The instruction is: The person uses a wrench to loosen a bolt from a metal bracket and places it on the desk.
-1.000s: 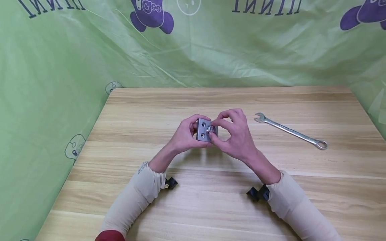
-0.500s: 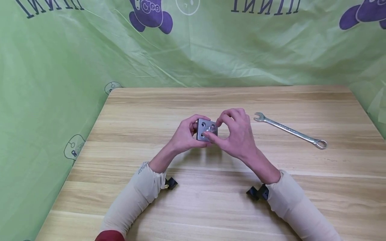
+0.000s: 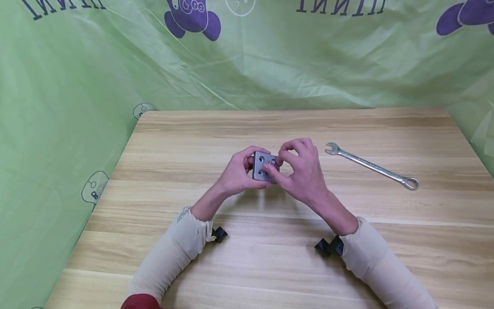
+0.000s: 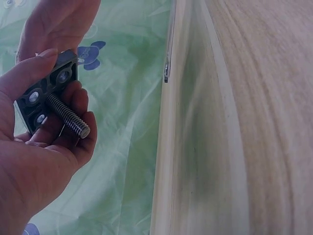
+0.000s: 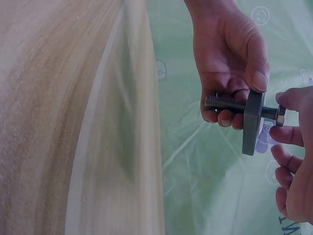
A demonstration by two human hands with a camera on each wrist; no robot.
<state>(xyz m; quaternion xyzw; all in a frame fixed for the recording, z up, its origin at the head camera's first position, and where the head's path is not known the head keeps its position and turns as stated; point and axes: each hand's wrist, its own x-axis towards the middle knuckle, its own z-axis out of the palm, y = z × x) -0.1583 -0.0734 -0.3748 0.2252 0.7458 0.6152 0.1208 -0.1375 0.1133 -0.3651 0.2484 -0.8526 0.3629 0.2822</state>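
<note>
My left hand [image 3: 238,172] grips a grey metal plate [image 3: 259,166] by its edges, raised over the table. Several holes pierce the plate. A bolt [image 5: 225,103] runs through it, its threaded shank [image 4: 68,116] sticking out on the palm side. On the other face the hex head [image 5: 280,116] stands off from the plate, with thread showing between. Thumb and index finger of my right hand [image 3: 302,171] pinch that head, while the other fingers are loosely curled. From the head camera, the fingers partly cover the bolt head.
A combination wrench [image 3: 372,166] lies on the wooden table [image 3: 247,266] to the right of the hands, open end toward the back. Green printed cloth [image 3: 247,77] hangs behind the table and along its left side. Small black cameras [image 3: 329,247] sit at the wrists.
The right thumb and fingertips shift around the bolt head: the index finger has lifted toward the plate's right edge and come back to the head. The left hand and plate stay nearly still.
</note>
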